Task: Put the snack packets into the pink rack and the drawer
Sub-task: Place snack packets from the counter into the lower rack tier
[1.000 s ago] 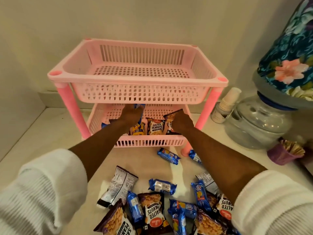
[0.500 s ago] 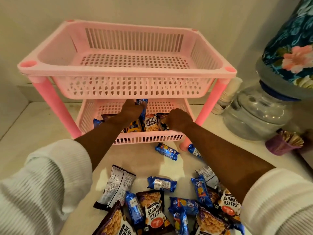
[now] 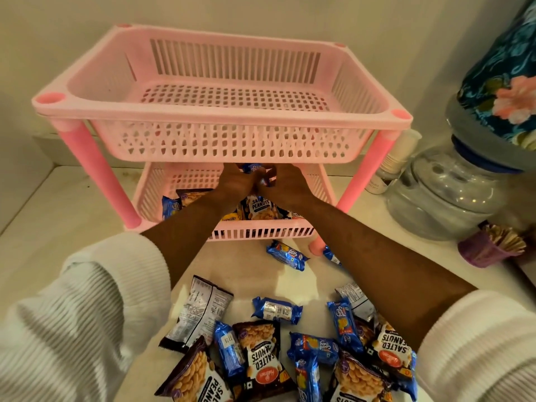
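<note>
Both hands reach into the lower tier of the pink rack, side by side and touching. The left hand and right hand together pinch a blue packet, which sticks up between their fingertips just under the upper tier; exactly which fingers close on it I cannot tell. Right below the hands, inside the same tier, stands a peanut packet, and left of the left wrist lies another blue packet. Behind the wrists, toward the person, one blue packet lies on the counter between the forearms, near the rack's front. Further back, between the white sleeves, a loose pile of packets lies.
</note>
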